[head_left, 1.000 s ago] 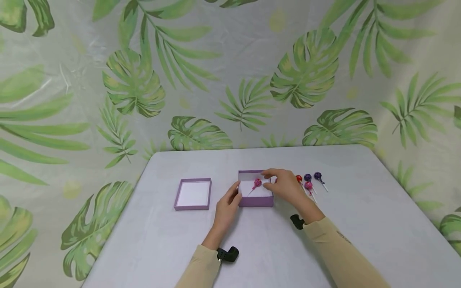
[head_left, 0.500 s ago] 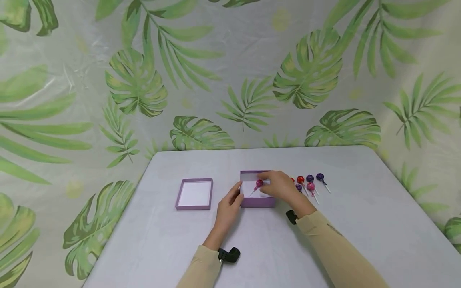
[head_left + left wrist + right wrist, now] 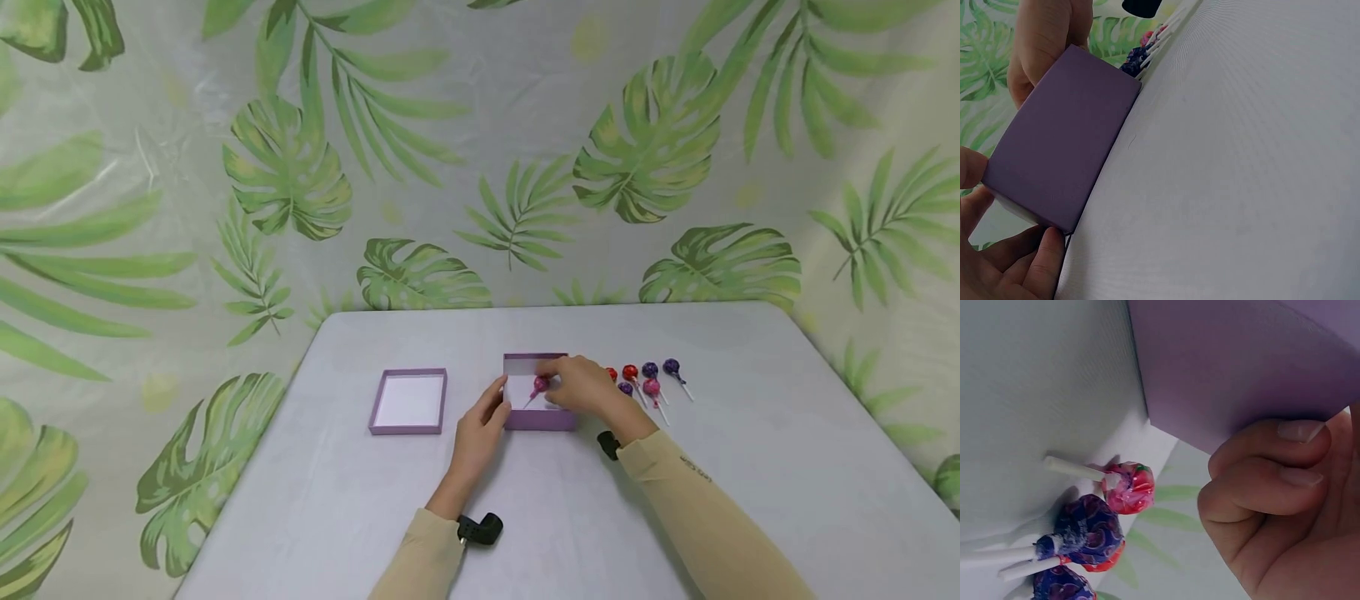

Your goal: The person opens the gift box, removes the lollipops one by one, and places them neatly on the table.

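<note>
An open purple box with a white inside stands mid-table. A pink lollipop lies in it, head toward the back right, stick toward the front left. My right hand reaches over the box's right wall, thumb and forefinger at the lollipop's head. In the right wrist view its other fingers are curled outside the wall. My left hand holds the box at its left side, thumb by the front corner; in the left wrist view its fingertips press the lower edge.
To the left lies a shallow purple lid, white side up. Several wrapped lollipops lie right of the box, among them a purple lollipop, a red lollipop and a pink lollipop. A leaf-patterned curtain hangs behind the table.
My right hand has moved left and deeper into the box, its thumb and forefinger coming up to the lollipop's head. The left hand keeps its place on the box.
</note>
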{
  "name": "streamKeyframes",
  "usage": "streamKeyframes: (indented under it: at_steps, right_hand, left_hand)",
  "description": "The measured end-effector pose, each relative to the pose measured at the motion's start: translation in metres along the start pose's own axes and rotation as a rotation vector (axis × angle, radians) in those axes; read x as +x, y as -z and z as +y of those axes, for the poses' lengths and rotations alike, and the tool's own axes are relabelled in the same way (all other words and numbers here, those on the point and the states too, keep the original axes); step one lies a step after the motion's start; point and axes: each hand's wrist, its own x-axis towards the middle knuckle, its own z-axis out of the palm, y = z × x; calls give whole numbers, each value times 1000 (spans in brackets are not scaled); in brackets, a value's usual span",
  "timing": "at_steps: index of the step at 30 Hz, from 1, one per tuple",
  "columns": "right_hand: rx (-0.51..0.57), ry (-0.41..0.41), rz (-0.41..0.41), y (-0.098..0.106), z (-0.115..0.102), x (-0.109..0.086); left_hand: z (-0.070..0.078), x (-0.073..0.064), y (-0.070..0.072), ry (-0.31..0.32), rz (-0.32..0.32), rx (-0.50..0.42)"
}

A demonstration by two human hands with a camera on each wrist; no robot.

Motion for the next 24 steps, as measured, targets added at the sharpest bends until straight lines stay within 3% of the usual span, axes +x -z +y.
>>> streamKeyframes:
  at_steps: [12,19,24]
  right_hand:
    - [43,7,-45,5,-1,2]
    - [96,22,-36,1,2,2]
    - [67,-10,-33,0,-1,1]
  left_hand:
    - [4,3,1,13,-3,10]
    - [17,0,1,8,3,-4]
    - [8,1,-1,4,-7,-9]
